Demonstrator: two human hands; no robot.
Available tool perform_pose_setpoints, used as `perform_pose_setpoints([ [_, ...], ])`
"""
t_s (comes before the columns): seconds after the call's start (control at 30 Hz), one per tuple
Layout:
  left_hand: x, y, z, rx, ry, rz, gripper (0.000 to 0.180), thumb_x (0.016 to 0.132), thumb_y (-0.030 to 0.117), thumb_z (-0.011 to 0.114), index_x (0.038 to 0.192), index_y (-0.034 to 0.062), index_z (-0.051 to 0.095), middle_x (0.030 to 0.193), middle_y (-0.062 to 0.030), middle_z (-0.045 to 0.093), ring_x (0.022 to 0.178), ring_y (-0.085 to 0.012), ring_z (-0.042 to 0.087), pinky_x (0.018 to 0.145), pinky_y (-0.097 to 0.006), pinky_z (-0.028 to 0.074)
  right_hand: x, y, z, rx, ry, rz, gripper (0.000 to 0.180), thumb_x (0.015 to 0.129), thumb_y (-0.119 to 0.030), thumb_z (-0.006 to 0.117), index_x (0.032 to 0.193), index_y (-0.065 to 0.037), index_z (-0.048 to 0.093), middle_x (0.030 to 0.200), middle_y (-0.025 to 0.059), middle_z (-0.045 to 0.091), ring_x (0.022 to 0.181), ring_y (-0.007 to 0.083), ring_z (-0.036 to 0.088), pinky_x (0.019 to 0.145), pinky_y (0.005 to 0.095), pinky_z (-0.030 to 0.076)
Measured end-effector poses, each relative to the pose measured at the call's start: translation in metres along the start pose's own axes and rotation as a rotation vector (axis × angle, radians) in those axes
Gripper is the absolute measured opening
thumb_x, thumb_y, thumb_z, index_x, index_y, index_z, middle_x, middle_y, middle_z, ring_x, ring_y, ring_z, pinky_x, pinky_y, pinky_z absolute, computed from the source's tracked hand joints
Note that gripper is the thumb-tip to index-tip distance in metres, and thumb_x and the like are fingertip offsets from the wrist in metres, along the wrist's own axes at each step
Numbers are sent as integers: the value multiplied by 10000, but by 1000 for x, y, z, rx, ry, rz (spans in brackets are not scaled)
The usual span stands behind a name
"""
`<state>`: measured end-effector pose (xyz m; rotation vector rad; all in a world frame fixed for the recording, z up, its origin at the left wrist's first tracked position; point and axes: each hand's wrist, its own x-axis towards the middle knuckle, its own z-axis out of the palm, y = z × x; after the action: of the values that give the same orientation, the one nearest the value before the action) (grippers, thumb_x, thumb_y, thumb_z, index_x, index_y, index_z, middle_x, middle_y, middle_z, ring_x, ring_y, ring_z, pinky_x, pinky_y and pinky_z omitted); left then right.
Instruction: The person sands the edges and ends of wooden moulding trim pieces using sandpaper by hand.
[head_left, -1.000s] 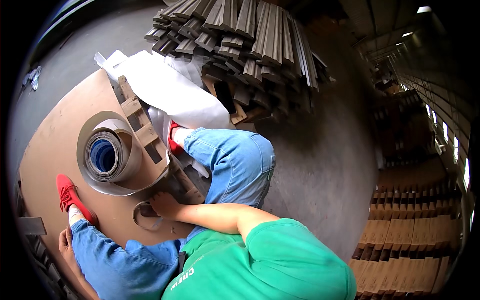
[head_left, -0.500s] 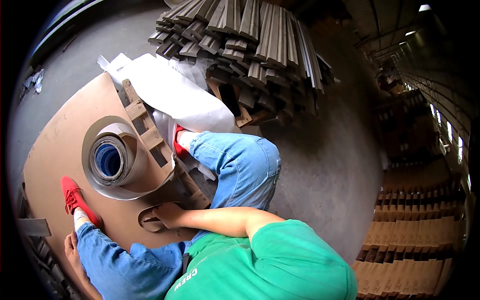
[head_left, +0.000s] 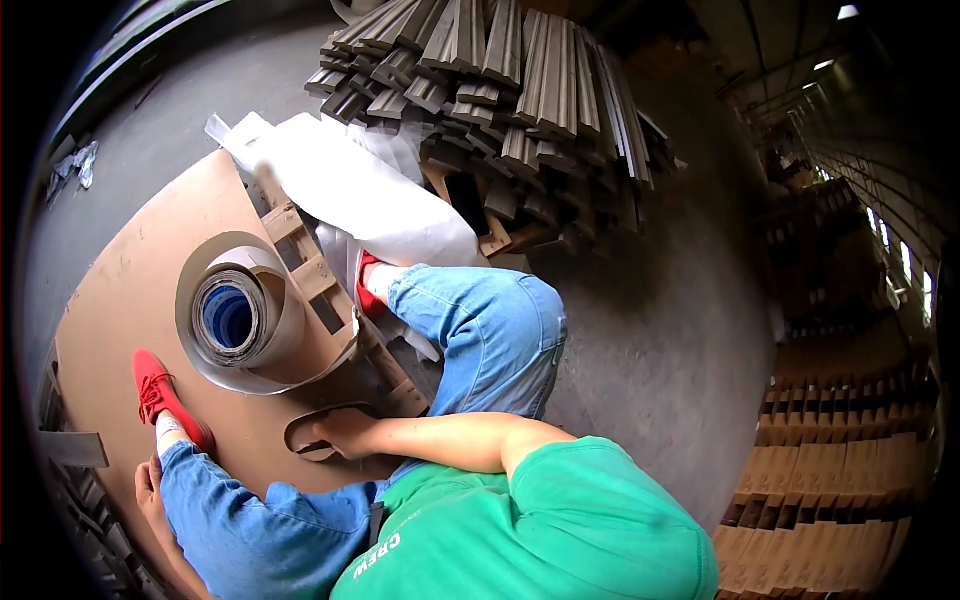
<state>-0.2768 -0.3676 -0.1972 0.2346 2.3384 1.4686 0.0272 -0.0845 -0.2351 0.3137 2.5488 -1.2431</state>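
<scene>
My right hand (head_left: 345, 432) reaches down to the brown sheet (head_left: 120, 290) between my legs. Its fingers are closed on a curled brown strip (head_left: 305, 440) that forms a loop; the fingertips are partly hidden inside it. My left hand (head_left: 150, 488) is low on the left, beside my left shin and close to the sheet's edge. Its visible fingers look stretched and apart, with nothing seen in them; the leg covers part of it. Ahead of my right hand a partly unrolled roll of sheet material (head_left: 232, 318) with a blue core stands on end on the brown sheet.
A wooden pallet (head_left: 318, 278) shows along the sheet's right edge. White sheeting (head_left: 370, 195) lies beyond my right foot. A stack of grey profiled strips (head_left: 520, 100) rises at the back. Brown cartons (head_left: 820, 480) fill the far right; dark strips (head_left: 90, 510) lie at the left.
The whole view has shifted slightly, so things appear a little farther right. My right hand stays at the curled strip, whose loop looks slightly changed in shape. My left hand stays by the shin.
</scene>
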Motion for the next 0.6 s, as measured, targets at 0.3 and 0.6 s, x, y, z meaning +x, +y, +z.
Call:
perform_pose_setpoints([
  [0.3,2,3,11,-28,11,26,289,966,292,575,1053,27,649,973,-84,651,903,-159,599,836,-323,478,0,4,5,-26,-48,20,155,768,-35,579,914,-20,628,901,247,654,894,411,636,767,494,494],
  [0.6,-79,7,14,259,26,244,368,979,338,520,1229,74,579,1199,-150,600,1164,-257,541,1031,-383,394,-1,37,20,-161,-102,36,366,799,-173,624,1123,-15,563,1062,242,633,977,426,606,818,511,498],
])
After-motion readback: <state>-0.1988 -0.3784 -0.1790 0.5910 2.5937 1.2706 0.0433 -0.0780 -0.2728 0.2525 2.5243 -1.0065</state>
